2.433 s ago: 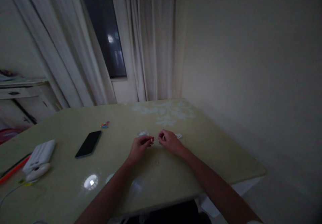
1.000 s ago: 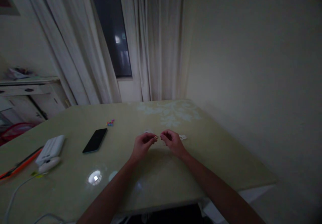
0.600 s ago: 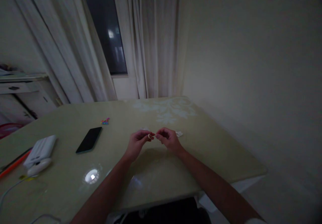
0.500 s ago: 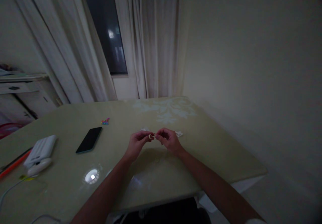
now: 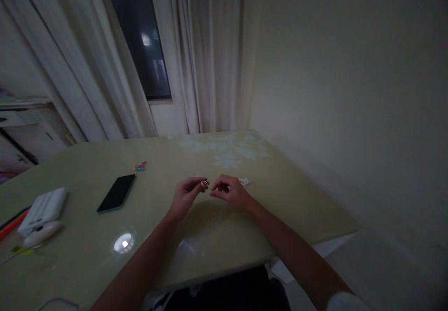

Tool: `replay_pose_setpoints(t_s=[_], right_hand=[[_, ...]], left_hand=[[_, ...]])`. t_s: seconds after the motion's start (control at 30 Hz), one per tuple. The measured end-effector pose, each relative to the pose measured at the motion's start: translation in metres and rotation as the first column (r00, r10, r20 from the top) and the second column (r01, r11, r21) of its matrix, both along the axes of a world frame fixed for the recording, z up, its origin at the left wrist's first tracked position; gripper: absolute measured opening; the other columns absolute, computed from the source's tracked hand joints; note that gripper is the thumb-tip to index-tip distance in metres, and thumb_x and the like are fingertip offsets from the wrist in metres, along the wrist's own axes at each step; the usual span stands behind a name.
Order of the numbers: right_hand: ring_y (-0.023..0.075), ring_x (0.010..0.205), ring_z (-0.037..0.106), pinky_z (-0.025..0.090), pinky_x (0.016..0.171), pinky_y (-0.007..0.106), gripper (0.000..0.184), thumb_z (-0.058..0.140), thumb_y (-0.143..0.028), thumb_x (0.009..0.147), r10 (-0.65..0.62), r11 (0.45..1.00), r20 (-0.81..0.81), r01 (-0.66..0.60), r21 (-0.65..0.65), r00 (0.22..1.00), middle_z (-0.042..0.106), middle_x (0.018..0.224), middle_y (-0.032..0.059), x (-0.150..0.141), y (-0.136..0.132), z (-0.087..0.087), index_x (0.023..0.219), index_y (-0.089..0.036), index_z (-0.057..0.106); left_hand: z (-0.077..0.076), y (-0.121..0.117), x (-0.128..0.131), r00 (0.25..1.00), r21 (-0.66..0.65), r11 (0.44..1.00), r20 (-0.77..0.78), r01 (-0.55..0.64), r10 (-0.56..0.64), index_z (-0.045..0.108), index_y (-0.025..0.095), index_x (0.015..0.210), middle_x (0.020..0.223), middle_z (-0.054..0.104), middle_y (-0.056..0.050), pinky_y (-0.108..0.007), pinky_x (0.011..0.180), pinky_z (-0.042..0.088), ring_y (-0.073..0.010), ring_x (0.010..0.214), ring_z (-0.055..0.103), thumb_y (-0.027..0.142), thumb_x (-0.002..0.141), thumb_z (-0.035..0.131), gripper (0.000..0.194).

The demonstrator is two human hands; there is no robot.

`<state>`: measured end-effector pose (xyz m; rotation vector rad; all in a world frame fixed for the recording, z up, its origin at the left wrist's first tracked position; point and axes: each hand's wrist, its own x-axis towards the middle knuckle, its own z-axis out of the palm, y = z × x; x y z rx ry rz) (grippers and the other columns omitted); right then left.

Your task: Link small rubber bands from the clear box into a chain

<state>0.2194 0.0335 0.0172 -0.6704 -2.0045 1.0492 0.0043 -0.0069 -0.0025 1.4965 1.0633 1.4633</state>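
Over the table (image 5: 287, 217), my left hand (image 5: 186, 194) pinches a small white, banded piece (image 5: 205, 183) between thumb and fingertips. It is too small to make out its kind. Just to its right, my right hand (image 5: 231, 191) has thumb and forefinger brought together, pointing at the piece with a narrow gap between. Whether those fingertips hold anything is too small to see. Beyond the right hand lie small white pieces (image 5: 244, 181), partly hidden by it.
To the left are a black phone (image 5: 116, 193), a small heap of coloured bits (image 5: 140, 166), a white box-like object (image 5: 42, 210), a white computer mouse (image 5: 42, 233) and an orange strip (image 5: 14, 223). Behind the table hang curtains (image 5: 217, 68); a wall (image 5: 343, 92) stands at right.
My fingertips have come apart: the right hand has drawn slightly away from the white piece, which stays in my left hand. The whole view has shifted a little to the right.
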Motion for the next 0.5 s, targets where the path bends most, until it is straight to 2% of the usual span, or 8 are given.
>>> replay_pose_setpoints(t_s=[0.07,0.13,0.23,0.33,0.43,0.5], right_hand=[[0.0128,0.064,0.052,0.04,0.061,0.025,0.025,0.087,-0.043,0.077,0.145,0.989,0.126,-0.148,0.011,0.981,0.061,0.071,-0.0018,0.008,0.001,0.002,0.083,-0.02,0.078],[0.0122,0.062,0.055,0.041,0.06,0.023,0.017,0.088,-0.034,0.075,0.287,0.955,0.262,-0.298,0.002,0.922,0.061,0.069,-0.0031,0.012,0.001,0.003,0.08,-0.02,0.08],[0.0113,0.062,0.056,0.041,0.062,0.023,0.004,0.079,-0.017,0.077,0.367,0.917,0.401,-0.398,-0.006,0.84,0.064,0.07,-0.0035,0.01,-0.002,0.001,0.08,-0.019,0.079],[0.0113,0.06,0.051,0.038,0.064,0.024,0.01,0.076,-0.009,0.072,0.32,0.929,0.45,-0.369,0.021,0.833,0.061,0.067,-0.0043,0.004,-0.008,-0.002,0.074,-0.018,0.075],[0.0122,0.064,0.047,0.037,0.067,0.026,0.015,0.078,-0.009,0.065,0.231,0.957,0.438,-0.284,0.057,0.868,0.057,0.069,-0.0043,-0.001,-0.013,-0.005,0.07,-0.018,0.067],[0.013,0.068,0.047,0.037,0.067,0.026,0.014,0.075,-0.012,0.07,0.159,0.978,0.386,-0.198,0.065,0.909,0.057,0.074,-0.0033,-0.003,-0.013,-0.006,0.077,-0.018,0.065]], left_hand=[[0.0,0.001,-0.001,1.0,0.008,1.0,0.011,-0.011,0.011,0.07,0.015,0.109,0.101,0.074,-0.004,-0.036,0.079,0.062,-0.0171,0.085,0.072,0.034,0.099,0.072,0.022],[-0.001,0.002,-0.003,1.0,0.013,1.0,0.018,-0.02,0.02,0.07,0.015,0.109,0.102,0.074,-0.004,-0.036,0.079,0.062,-0.0171,0.085,0.072,0.034,0.099,0.071,0.022],[-0.003,0.003,-0.003,0.999,0.014,0.999,0.017,-0.031,0.031,0.07,0.015,0.109,0.101,0.073,-0.003,-0.036,0.078,0.062,-0.0169,0.084,0.071,0.033,0.098,0.072,0.021],[-0.005,0.004,-0.004,0.999,0.01,0.999,0.004,-0.033,0.033,0.07,0.015,0.107,0.098,0.073,-0.003,-0.036,0.077,0.062,-0.0169,0.084,0.072,0.033,0.098,0.073,0.02],[-0.007,0.004,-0.004,1.0,0.012,1.0,-0.016,-0.026,0.026,0.07,0.015,0.105,0.097,0.073,-0.002,-0.035,0.076,0.062,-0.0165,0.083,0.071,0.033,0.098,0.072,0.02],[-0.008,0.004,-0.005,0.999,0.015,1.0,-0.033,-0.014,0.015,0.07,0.015,0.105,0.097,0.073,-0.002,-0.035,0.076,0.062,-0.0165,0.083,0.071,0.033,0.098,0.072,0.02]])
